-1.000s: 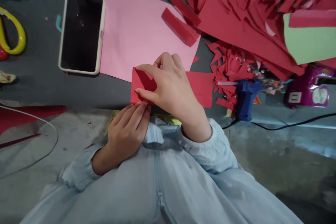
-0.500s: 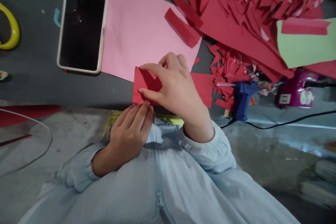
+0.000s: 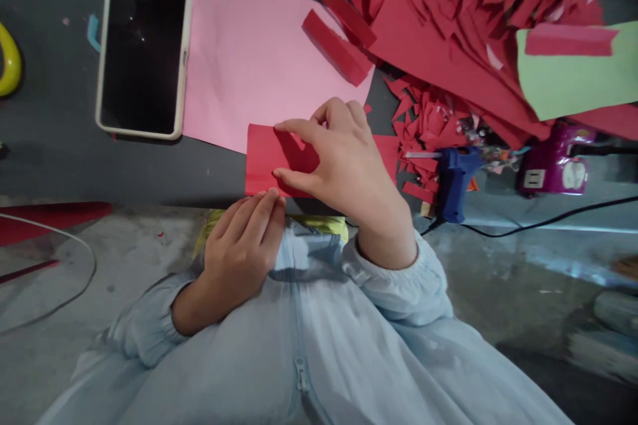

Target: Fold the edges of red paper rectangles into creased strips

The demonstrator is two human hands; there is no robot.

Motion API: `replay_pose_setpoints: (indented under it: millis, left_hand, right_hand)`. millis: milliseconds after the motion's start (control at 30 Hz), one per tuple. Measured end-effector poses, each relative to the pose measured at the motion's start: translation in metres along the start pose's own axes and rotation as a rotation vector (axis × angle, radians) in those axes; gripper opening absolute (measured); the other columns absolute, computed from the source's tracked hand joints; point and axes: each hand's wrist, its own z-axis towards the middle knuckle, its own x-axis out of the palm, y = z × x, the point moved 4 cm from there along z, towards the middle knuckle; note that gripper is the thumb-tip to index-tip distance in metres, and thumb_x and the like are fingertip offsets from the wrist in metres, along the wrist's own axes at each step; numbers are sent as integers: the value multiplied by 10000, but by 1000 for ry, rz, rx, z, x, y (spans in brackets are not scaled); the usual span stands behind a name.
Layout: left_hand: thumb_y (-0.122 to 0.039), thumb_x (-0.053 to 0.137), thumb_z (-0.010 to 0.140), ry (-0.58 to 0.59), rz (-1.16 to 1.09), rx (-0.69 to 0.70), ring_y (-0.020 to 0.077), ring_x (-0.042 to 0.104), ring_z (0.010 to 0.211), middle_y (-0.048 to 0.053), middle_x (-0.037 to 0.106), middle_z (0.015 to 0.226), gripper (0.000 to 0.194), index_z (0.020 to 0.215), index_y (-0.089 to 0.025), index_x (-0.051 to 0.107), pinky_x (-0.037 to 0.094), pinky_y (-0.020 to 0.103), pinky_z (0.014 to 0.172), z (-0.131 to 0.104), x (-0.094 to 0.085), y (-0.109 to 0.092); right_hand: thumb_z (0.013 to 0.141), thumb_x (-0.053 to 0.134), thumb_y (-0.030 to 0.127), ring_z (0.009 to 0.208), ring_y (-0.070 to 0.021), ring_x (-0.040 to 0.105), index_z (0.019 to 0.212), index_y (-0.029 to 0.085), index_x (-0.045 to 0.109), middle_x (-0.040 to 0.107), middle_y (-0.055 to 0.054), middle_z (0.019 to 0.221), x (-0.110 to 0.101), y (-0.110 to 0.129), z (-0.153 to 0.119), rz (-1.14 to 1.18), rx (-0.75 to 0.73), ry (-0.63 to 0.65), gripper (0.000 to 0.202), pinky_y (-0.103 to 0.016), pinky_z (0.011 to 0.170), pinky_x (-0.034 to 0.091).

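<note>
A red paper strip point(image 3: 259, 153) lies along the table's near edge, with a crease line close to its lower edge. My left hand point(image 3: 244, 246) is at that lower edge, its fingers close together and bent over the paper; the thumb is hidden. Over the strip's middle is my right hand point(image 3: 349, 159), thumb and forefinger spread apart with their tips on the paper. Its other fingers curl behind and are partly hidden. The strip's right end shows beyond my right hand.
Pink paper point(image 3: 239, 46) lies behind the strip, with a phone point(image 3: 142, 53) on its left side. Folded red strips point(image 3: 336, 46), red scraps point(image 3: 428, 113), a blue glue gun point(image 3: 456, 179), a purple device point(image 3: 553, 166) and green paper point(image 3: 573, 86) are to the right. A yellow handle point(image 3: 10, 60) is far left.
My right hand has slid a little to the right along the red paper strip. My left hand stays at the lower edge. The whole view has shifted slightly.
</note>
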Motion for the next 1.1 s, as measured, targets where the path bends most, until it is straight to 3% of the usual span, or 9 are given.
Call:
replay_pose_setpoints:
  millis: [567,867,1100]
  left_hand:
    - [-105,644,871,17,9,-18,225,719,984,117,756,1118,259,1125,-71,678,586,343,905,1,1,-2]
    - [-105,640,872,34,18,-14,229,712,982,117,751,1127,267,1135,-69,671,585,346,892,2,1,-2]
    - [-130,651,877,62,50,1,231,694,1002,114,741,1140,291,1163,-74,661,544,342,888,2,2,-3]
  right_hand:
    - [855,655,443,1084,-336,509,1285,253,573,528,-114,1167,-6,-17,-10,25,33,54,477,-545,920,443]
    - [825,669,438,1057,-324,521,1258,264,610,545,-92,1077,-9,-22,-12,55,60,38,471,-554,932,440]
    - [818,697,420,1025,-304,517,1242,243,652,531,-97,1048,-15,-27,-14,20,102,50,462,-497,935,454]
